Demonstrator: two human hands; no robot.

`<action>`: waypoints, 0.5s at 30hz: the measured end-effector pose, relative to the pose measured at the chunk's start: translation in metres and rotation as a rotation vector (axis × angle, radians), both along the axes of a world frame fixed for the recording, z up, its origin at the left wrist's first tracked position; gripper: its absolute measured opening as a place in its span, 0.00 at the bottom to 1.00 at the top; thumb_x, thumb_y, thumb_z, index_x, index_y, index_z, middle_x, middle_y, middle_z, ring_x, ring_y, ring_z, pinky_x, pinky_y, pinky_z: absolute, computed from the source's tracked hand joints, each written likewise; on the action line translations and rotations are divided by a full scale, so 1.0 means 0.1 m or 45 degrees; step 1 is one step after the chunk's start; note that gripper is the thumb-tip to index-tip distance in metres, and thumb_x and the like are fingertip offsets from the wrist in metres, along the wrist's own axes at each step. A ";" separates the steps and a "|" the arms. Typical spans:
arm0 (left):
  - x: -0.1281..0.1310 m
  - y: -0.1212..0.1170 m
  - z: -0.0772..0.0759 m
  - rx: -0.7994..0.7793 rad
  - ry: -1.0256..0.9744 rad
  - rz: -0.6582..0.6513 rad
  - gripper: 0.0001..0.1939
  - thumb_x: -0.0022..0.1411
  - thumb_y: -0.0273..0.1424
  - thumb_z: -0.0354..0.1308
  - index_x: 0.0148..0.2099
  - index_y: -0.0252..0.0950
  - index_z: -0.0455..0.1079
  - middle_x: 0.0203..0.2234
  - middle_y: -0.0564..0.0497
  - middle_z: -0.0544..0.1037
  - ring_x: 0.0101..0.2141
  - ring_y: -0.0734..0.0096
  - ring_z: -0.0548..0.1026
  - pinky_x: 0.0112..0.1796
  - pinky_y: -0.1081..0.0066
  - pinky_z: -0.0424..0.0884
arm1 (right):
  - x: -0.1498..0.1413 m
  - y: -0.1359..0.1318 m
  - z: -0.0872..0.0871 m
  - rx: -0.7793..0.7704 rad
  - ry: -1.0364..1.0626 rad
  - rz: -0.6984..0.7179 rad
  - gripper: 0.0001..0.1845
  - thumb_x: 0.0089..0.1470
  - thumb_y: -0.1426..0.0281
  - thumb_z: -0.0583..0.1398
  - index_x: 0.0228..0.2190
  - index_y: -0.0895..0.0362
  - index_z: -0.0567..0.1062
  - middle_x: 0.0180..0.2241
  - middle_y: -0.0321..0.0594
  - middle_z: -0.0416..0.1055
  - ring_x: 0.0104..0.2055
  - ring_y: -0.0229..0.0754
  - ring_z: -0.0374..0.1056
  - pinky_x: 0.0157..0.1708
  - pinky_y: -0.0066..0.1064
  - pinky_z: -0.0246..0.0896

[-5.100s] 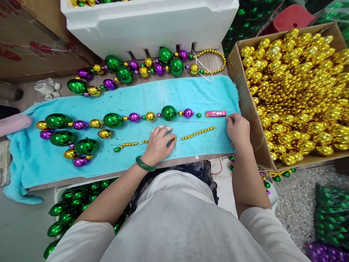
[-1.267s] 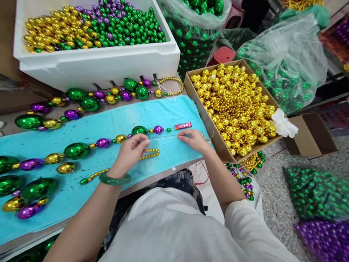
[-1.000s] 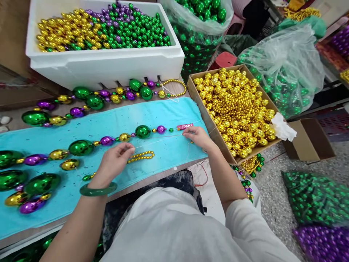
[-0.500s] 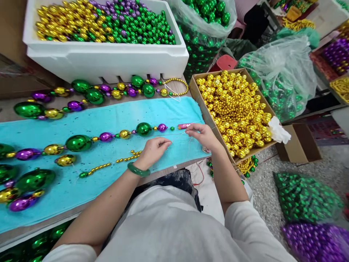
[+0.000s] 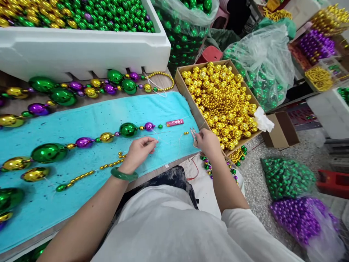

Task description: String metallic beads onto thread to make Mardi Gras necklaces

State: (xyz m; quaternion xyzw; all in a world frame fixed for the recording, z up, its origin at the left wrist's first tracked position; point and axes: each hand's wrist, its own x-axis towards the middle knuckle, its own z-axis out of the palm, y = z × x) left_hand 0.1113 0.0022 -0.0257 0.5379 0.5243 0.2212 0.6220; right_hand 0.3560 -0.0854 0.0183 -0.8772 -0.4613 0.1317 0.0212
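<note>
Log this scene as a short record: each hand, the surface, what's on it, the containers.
Left hand: pinching white thread
Right hand: at the snips; grip unclear
Surface: turquoise towel
On it: large-bead strand, thin gold strand, pink tag
Containers: white foam box, mixed beads; cardboard box, gold beads

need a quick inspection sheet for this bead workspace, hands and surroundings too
Surface: blue towel, laid flat on the table, dotted with dark specks.
Things: long bead strand stretched across the towel; thinner gold strand nearer the person.
Clutter: pink tag and two small gold beads.
Grip: left hand pinches a thread; right hand is at the snips, hold unclear.
Cables: nothing seen.
Surroundings: white foam bin behind, box of gold beads beside the towel, green bag and purple bag on the floor.
</note>
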 end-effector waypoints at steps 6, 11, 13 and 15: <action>0.02 -0.01 -0.04 0.051 0.031 0.019 0.17 0.46 0.43 0.65 0.32 0.35 0.78 0.17 0.54 0.72 0.20 0.74 0.67 0.22 0.74 0.64 | -0.18 -0.09 -0.25 -0.198 -0.183 0.024 0.15 0.62 0.65 0.53 0.46 0.61 0.69 0.44 0.57 0.72 0.41 0.52 0.74 0.34 0.35 0.64; 0.07 -0.04 0.04 -0.007 -0.059 0.099 0.17 0.44 0.43 0.65 0.31 0.34 0.75 0.22 0.51 0.75 0.27 0.68 0.74 0.26 0.72 0.70 | -0.10 -0.09 -0.20 -0.189 -0.118 0.027 0.13 0.56 0.74 0.52 0.42 0.61 0.70 0.44 0.56 0.73 0.41 0.52 0.74 0.33 0.34 0.61; 0.08 -0.06 0.09 -0.022 -0.095 0.125 0.16 0.45 0.43 0.65 0.29 0.34 0.73 0.22 0.51 0.75 0.29 0.67 0.75 0.26 0.73 0.71 | -0.02 -0.17 -0.12 -0.145 0.017 0.021 0.09 0.54 0.74 0.53 0.36 0.59 0.71 0.38 0.51 0.74 0.38 0.49 0.73 0.32 0.33 0.59; 0.08 -0.07 0.13 -0.035 -0.137 0.153 0.15 0.45 0.42 0.65 0.28 0.34 0.73 0.23 0.50 0.75 0.30 0.67 0.75 0.26 0.73 0.71 | 0.07 -0.29 -0.05 -0.064 0.232 0.023 0.05 0.54 0.70 0.54 0.31 0.56 0.69 0.31 0.43 0.73 0.33 0.46 0.70 0.30 0.31 0.57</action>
